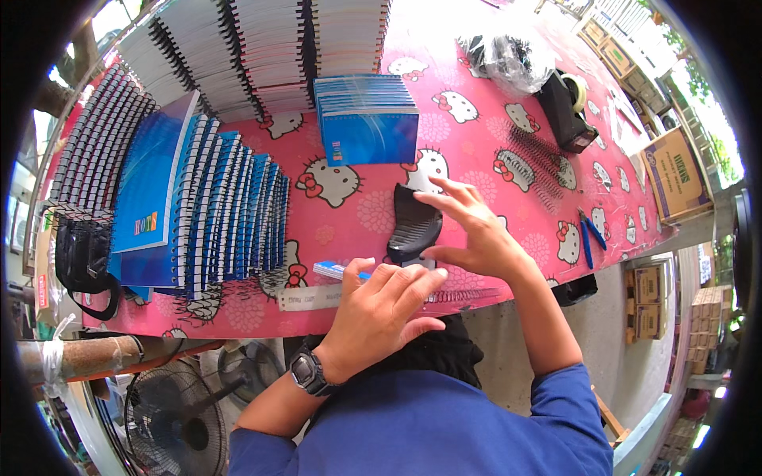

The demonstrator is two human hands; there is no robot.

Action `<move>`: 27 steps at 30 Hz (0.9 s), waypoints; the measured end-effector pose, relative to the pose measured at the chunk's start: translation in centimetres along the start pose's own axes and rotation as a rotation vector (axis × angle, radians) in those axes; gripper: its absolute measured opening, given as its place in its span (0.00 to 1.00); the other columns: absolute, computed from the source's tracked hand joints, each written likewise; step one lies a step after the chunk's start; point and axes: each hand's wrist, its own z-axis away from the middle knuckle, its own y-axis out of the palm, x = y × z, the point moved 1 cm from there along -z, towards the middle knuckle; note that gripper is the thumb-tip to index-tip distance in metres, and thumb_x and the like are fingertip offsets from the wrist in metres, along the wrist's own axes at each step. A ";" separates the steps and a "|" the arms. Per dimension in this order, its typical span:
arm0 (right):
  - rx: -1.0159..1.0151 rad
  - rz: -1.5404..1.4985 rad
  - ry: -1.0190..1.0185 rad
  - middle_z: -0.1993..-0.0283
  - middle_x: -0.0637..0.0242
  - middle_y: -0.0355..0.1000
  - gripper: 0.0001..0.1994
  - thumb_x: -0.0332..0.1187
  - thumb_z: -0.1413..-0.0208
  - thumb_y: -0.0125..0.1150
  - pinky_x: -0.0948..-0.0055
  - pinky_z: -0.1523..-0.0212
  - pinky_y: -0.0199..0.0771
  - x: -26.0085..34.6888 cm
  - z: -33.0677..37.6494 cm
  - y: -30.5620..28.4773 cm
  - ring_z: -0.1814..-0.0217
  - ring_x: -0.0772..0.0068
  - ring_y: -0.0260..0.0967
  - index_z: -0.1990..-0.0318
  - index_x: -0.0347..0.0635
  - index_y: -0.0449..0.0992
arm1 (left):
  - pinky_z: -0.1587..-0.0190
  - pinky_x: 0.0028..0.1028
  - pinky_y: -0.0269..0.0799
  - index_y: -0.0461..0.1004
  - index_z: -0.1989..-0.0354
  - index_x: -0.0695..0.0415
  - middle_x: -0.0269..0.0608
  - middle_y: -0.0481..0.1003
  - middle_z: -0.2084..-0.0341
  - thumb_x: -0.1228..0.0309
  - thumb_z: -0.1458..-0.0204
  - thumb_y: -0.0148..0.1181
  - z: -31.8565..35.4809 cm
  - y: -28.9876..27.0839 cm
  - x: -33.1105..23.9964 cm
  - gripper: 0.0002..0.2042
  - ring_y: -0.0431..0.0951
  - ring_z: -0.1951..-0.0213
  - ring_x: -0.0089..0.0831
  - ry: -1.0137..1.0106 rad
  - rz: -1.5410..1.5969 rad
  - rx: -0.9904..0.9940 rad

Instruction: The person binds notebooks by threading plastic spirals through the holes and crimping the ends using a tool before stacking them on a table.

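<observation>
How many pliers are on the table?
1: blue-handled pliers lie near the table's right edge, past the right hand, below the tape dispenser. Others may be hidden under the plastic bag or hands.

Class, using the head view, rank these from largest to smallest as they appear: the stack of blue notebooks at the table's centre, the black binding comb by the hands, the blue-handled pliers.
1. stack of blue notebooks
2. black binding comb
3. blue-handled pliers

The fisheye rim shrinks the pliers somewhat, but the order looks safe.
</observation>
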 end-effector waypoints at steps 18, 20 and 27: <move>0.235 -0.991 0.122 0.52 0.55 0.73 0.40 0.70 0.54 0.48 0.61 0.43 0.59 -0.8 3.7 -0.9 0.50 0.61 0.65 0.57 0.36 0.78 | 0.40 0.45 0.45 0.74 0.71 0.46 0.24 0.74 0.72 0.61 0.68 0.71 0.9 -0.8 3.5 0.14 0.73 0.60 0.24 -0.097 0.008 -0.099; 0.348 -0.958 0.090 0.51 0.53 0.72 0.39 0.69 0.57 0.53 0.61 0.44 0.58 1.0 4.1 -0.8 0.50 0.60 0.65 0.57 0.37 0.78 | 0.40 0.46 0.44 0.73 0.74 0.46 0.24 0.72 0.74 0.64 0.69 0.72 1.1 -0.6 3.8 0.13 0.72 0.62 0.23 -0.047 -0.015 -0.104; 0.298 -0.867 0.196 0.49 0.54 0.70 0.31 0.61 0.61 0.64 0.61 0.43 0.59 2.2 3.4 -1.0 0.45 0.57 0.63 0.57 0.42 0.79 | 0.41 0.46 0.46 0.73 0.77 0.46 0.23 0.72 0.75 0.64 0.69 0.72 0.9 -0.7 3.8 0.12 0.73 0.63 0.23 -0.067 0.009 -0.147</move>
